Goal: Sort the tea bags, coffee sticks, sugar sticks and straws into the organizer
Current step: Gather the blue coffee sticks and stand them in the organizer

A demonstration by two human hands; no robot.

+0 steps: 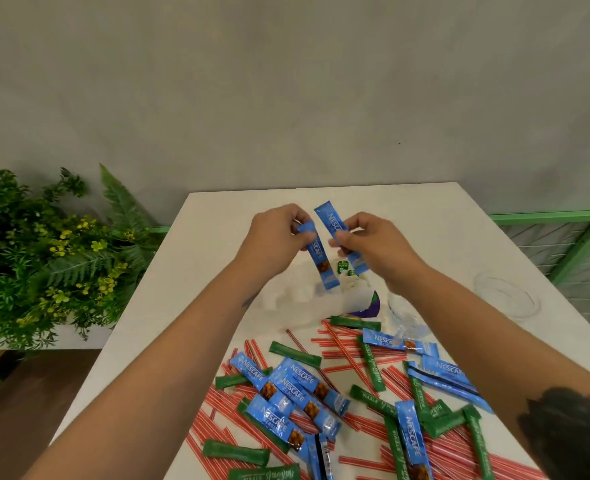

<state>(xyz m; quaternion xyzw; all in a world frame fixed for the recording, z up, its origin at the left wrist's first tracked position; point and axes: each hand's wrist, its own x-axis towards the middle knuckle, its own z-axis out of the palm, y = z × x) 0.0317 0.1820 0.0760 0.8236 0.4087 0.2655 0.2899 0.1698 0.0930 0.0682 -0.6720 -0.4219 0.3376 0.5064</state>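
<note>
My left hand (275, 237) pinches the top of one blue coffee stick (317, 259), which hangs down over the clear organizer (400, 315). A second blue coffee stick (336, 226) is pinched in my right hand (369, 242), tilted, close beside the first. Below the sticks lie white tea bags with green tags (342, 266) in the transparent organizer. Nearer me the white table (169, 323) is strewn with several blue coffee sticks (286, 386), green sugar sticks (295, 355) and red striped straws (342, 348).
A clear round dish (508, 297) stands at the table's right side. A purple item (369, 306) shows inside the organizer. Green and yellow artificial plants (54, 258) stand left of the table. A green railing (563, 244) runs on the right.
</note>
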